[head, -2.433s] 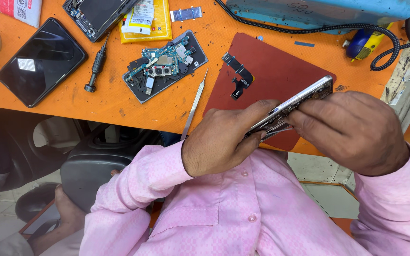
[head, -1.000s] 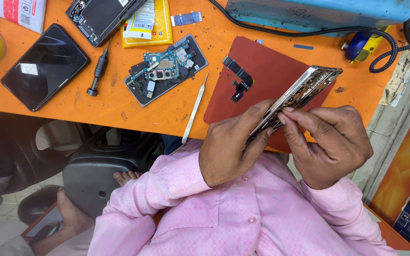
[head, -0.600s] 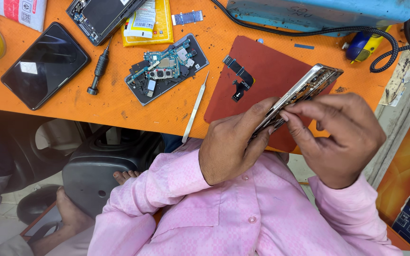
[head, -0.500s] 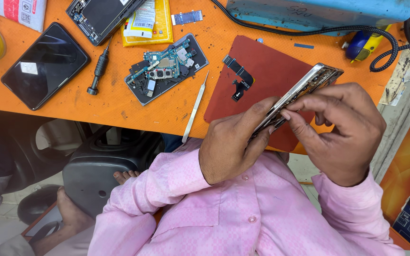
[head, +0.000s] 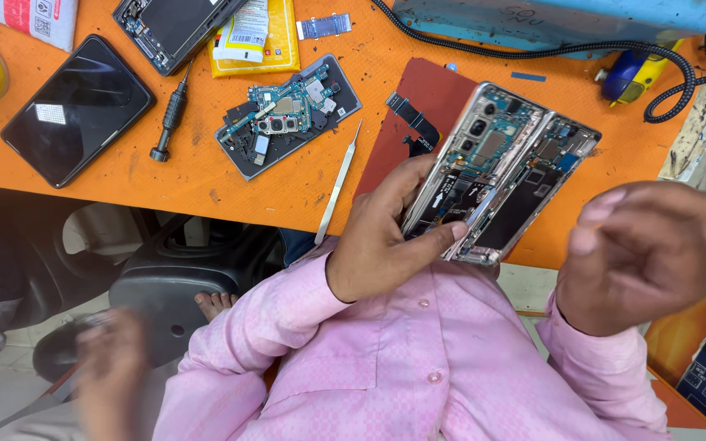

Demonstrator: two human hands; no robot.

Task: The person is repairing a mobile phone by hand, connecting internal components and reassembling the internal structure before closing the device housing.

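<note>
My left hand grips an unfolded folding phone with its back off, so both halves show circuit boards and camera modules. My thumb lies across the lower left half and the phone hangs over the table's front edge, above my pink shirt. My right hand is off the phone, to its right, blurred by motion. Its fingers are loosely curled and apart, with nothing visible in them. A dark red mat with a black flex cable on it lies on the orange table behind the phone.
Metal tweezers, a grey cover holding circuit parts, a black screwdriver, a black phone, another opened phone and a yellow packet lie on the table. A blue device and black cable are at the back. A blurred hand shows bottom left.
The phone, held edge-on between both hands before, now faces up with its insides showing. My right hand has let go and drawn away to the right.
</note>
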